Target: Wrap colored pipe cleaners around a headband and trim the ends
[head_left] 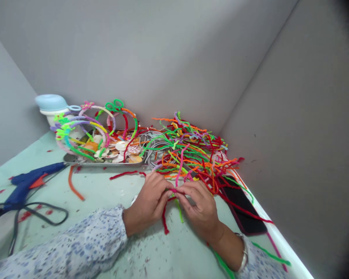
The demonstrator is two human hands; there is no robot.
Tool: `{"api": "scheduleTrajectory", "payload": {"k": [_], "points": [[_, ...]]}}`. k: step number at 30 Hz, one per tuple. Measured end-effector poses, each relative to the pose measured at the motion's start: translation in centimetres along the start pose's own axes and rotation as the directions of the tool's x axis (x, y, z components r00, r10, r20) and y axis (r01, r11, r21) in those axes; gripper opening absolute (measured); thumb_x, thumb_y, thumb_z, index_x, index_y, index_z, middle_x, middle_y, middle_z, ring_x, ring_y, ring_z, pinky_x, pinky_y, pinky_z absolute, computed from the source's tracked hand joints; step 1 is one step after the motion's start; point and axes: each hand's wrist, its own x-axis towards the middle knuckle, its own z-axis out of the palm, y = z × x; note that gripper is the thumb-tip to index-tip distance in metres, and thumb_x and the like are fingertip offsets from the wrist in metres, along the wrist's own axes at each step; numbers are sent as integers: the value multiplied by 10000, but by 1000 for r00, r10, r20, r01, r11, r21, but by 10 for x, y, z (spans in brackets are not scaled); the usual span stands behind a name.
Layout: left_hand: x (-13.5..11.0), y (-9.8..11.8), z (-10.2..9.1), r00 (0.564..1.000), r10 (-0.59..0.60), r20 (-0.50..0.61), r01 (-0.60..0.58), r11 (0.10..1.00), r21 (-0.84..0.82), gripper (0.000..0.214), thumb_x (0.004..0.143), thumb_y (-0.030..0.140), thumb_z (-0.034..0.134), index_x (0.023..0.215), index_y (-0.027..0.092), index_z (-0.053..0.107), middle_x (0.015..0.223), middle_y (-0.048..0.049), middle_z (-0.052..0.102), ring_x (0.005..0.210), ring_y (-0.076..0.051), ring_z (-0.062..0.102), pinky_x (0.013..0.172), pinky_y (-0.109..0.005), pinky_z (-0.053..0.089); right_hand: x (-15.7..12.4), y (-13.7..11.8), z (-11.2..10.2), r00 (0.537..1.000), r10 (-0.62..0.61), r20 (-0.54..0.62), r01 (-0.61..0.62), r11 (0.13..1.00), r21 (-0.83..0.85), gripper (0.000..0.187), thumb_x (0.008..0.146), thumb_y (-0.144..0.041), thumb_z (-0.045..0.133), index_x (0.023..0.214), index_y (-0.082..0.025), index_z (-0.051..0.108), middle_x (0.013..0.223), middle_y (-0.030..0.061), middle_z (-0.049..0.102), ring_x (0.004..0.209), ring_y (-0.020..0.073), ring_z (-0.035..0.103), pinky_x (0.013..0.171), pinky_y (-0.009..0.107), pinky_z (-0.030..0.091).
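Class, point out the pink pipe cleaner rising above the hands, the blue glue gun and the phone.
Pink pipe cleaner [180, 165]: head view, its upright stretch.
Blue glue gun [19, 193]: head view, its handle.
Phone [247, 221]: head view, its dark screen.

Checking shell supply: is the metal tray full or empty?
Looks full: seashells cover most of the metal tray, leaving mainly its rim showing.

We can read no text, label, brand, number or sign anywhere in view. We make out no legible lettering on the dark-blue plastic glue gun with the orange trigger [23, 186], on the flat, black, rectangular phone with the dark red edge [238, 196], or on the white bottle with the rounded light-blue lid [51, 103].
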Motion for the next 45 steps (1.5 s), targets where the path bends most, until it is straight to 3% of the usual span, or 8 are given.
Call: {"api": "scheduleTrajectory", "payload": {"k": [14,22,30,38,45], "points": [[0,1,1,1000,13,4,-13,999,36,118,923,153,447,952,173,560,850,-42,557,850,-199,454,808,-371,344,4,-4,0,997,52,59,-53,998,20,58,890,-164,573,934,-183,605,867,62,655,821,209,591,736,373,492],[0,0,1,1000,7,-18,-7,999,39,108,918,155,458,955,168,559,854,-42,546,851,-196,452,807,-369,345,2,-1,2,999,41,26,-41,999,22,112,878,-161,603,986,-193,604,910,57,654,863,201,595,772,360,491],[1,1,0,1000,25,-5,-25,997,68,110,914,150,451,947,172,553,844,-41,550,845,-200,447,803,-379,344,4,-2,1,996,49,70,-50,999,18,35,902,-176,554,909,-187,587,848,49,644,803,196,568,732,352,466],[1,4,-1,999,40,12,-41,994,104,117,910,144,440,930,176,550,842,-44,559,841,-202,450,809,-387,346,3,-2,2,991,64,113,-63,998,-19,77,911,-179,493,863,-180,554,815,60,606,778,212,534,705,362,435],[0,4,-2,1000,31,-7,-30,993,116,131,915,162,427,937,183,555,848,-48,576,849,-208,467,827,-398,353,4,-3,0,991,80,105,-88,993,76,42,887,-164,532,910,-188,559,857,52,604,824,202,544,734,356,447]]}}
